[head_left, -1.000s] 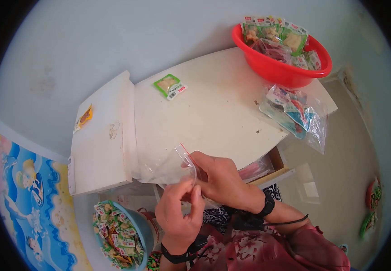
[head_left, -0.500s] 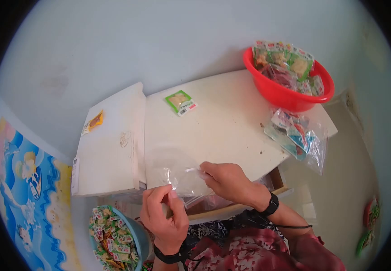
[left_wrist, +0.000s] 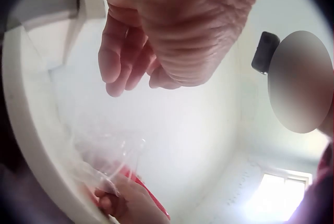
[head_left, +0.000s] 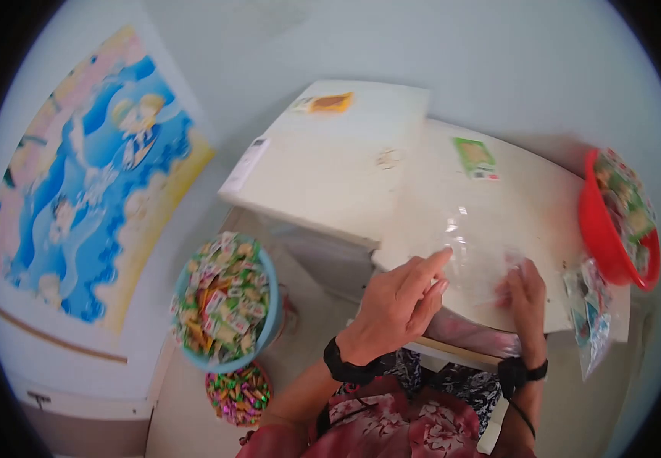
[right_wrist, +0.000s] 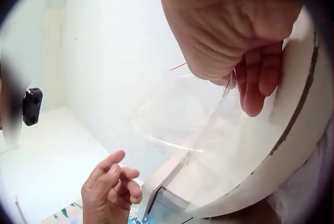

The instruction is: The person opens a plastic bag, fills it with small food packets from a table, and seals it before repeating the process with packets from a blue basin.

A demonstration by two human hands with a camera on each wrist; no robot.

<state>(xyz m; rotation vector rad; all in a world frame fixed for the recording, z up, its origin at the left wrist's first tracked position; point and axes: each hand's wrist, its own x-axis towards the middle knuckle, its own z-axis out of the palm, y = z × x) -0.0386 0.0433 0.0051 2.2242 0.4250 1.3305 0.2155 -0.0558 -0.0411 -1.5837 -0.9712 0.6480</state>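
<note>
2 bare hands at work over the white desk. We see the right hand pinching the edge of a clear plastic bag; that grip is closed on the film, with a thin red strip showing at the bag's edge in the right wrist view. The bag is above the desk, near its front edge, stretching from the right hand toward the left. We mark the left hand as holding nothing: grip loose, fingers bent a little and spread, near the bag but apart from it in the right wrist view.

On the desk we log 1 green packet lying flat behind the bag, and 1 yellow packet on the raised left part. Far right, we have a red basin filled with packets, and just in front of it a clear bag of printed packets, hanging past the desk edge. Below the hands, we note an open drawer with pinkish contents.

On the floor at left we get a blue bucket heaped with small green and white packets, and beside it a container of shiny wrapped pieces. A blue poster covers the left wall.
</note>
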